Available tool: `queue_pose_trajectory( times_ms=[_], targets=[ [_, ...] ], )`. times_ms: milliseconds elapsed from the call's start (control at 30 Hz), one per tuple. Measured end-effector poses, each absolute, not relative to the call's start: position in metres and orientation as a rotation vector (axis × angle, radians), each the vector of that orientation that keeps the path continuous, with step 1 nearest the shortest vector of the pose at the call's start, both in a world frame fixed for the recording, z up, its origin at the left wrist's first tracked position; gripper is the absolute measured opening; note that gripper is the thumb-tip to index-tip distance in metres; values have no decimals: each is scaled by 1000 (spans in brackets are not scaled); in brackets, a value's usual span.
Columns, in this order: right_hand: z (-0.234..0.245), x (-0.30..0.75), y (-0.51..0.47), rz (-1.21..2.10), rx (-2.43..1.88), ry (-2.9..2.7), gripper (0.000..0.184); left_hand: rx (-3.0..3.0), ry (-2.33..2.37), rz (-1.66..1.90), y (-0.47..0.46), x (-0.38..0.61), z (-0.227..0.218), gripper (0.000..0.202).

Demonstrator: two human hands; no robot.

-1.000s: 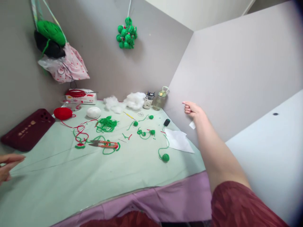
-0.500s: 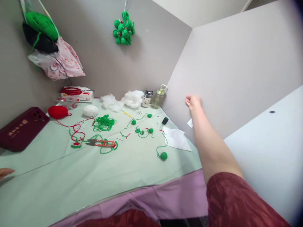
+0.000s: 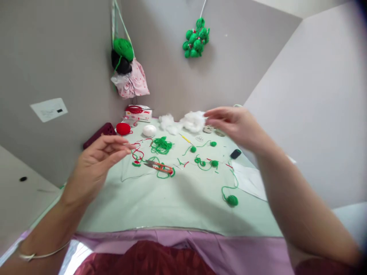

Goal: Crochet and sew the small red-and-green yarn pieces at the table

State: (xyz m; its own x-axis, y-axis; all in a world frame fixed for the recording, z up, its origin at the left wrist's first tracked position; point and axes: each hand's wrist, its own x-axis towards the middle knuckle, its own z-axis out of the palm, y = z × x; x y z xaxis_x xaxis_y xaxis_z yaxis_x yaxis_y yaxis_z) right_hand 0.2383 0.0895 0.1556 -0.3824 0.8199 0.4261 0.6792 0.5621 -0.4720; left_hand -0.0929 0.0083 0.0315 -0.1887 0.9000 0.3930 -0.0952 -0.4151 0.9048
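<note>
My left hand (image 3: 99,162) is raised over the left part of the table, thumb and fingers pinched on a thin dark thread. The slack thread (image 3: 134,177) runs down to the cloth beside the orange-handled thread snips (image 3: 159,166). Further right, in front of the white stuffing (image 3: 193,121), my right hand (image 3: 229,121) is held up with its fingers pinched together; the thread at its fingertips is too fine and blurred to follow. Small green crocheted balls (image 3: 232,200) with yarn tails lie between and below the hands, near a tangle of green yarn (image 3: 162,146).
A red yarn ball (image 3: 123,128), a white ball (image 3: 149,130), a yellow crochet hook (image 3: 185,138) and a dark thread spool (image 3: 235,154) lie on the pale green cloth (image 3: 160,210). White paper (image 3: 249,179) is at the right. A green crocheted bunch (image 3: 197,40) hangs on the wall.
My left hand has come in from the left edge and risen over the table. My right hand has come back from the right wall. The stretched thread is now slack. The view has turned right.
</note>
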Motion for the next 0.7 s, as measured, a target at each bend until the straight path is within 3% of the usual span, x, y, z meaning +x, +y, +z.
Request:
queue_pose_trajectory(
  times_ms=[167,233,300,400,567,700],
  targets=[
    [104,123,50,1277,-573,-2018,40,1323,915,1799,16,-55,47,20],
    [85,104,49,1578,-505,-1869,52,1239,933,1866,19,-52,43,20],
    [72,100,50,1763,-514,-1797,49,1131,931,1895,22,-56,39,20],
    [66,109,55,1837,-548,-1865,29,936,792,1785,25,-66,38,20],
    [77,162,68,1675,-685,-1796,34,788,650,1660,20,-95,32,23],
    [96,236,75,1500,-823,-1679,32,944,928,1674,11,-135,1,15]
  ],
)
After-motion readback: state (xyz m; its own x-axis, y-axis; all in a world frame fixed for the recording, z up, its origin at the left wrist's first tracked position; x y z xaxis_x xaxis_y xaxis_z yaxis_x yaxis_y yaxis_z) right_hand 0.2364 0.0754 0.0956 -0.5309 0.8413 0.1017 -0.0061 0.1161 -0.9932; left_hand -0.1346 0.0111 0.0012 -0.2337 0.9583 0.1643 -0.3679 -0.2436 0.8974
